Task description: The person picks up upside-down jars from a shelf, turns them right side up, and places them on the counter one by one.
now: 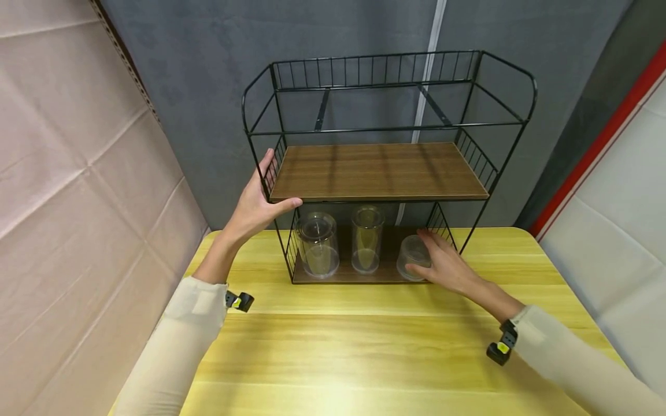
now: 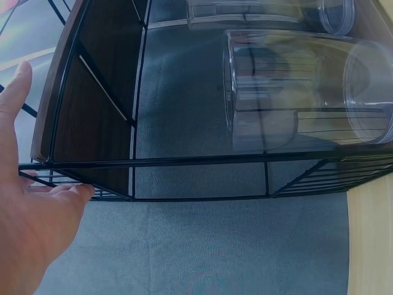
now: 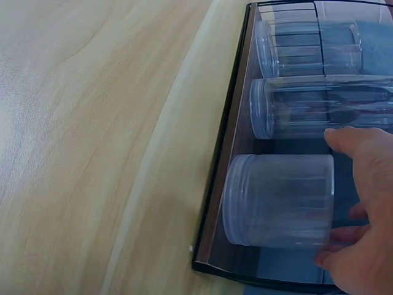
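Note:
A black wire rack (image 1: 484,124) with brown wooden shelves stands on the table. My left hand (image 1: 253,202) grips its left side at the middle shelf (image 1: 380,170), thumb along the front edge, fingers round the side wires. On the bottom shelf (image 3: 238,138) stand three clear plastic jars: a wide tall jar (image 1: 317,245) at left, a slim tall jar (image 1: 367,242) in the middle and a short jar (image 3: 282,200) at right. Around the short jar's upper end my right hand (image 3: 368,203) is spread, thumb apart from the wall, fingertips close beside it.
The light wooden table (image 1: 333,346) extends in front of the rack. A grey cloth wall (image 1: 208,86) rises behind. Pale panels flank the table on the left (image 1: 78,202) and right (image 1: 619,190), the right one with a red strip (image 1: 598,144).

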